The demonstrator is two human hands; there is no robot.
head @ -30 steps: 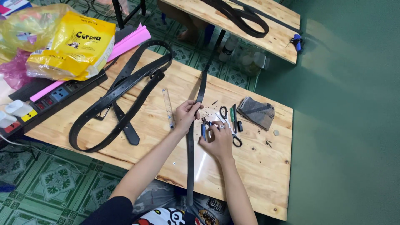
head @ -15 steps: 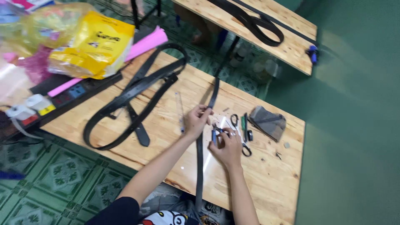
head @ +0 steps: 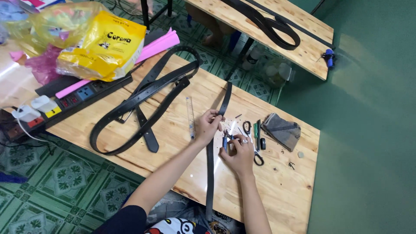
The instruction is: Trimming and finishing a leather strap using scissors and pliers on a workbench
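Both hands work on a black strap laid across a wooden table.

Left hand (head: 209,124) pinches the strap (head: 210,164) where it crosses the table (head: 173,138), fingers closed on it. Right hand (head: 239,151), a ring on one finger, grips a small blue-handled tool (head: 225,142) just beside the strap. The strap runs from the table's far edge down over the near edge. Scissors (head: 248,128), a grey cloth (head: 282,130) and a clear ruler (head: 190,117) lie near; looped belts (head: 143,104) and a power strip (head: 73,97) lie to the left.
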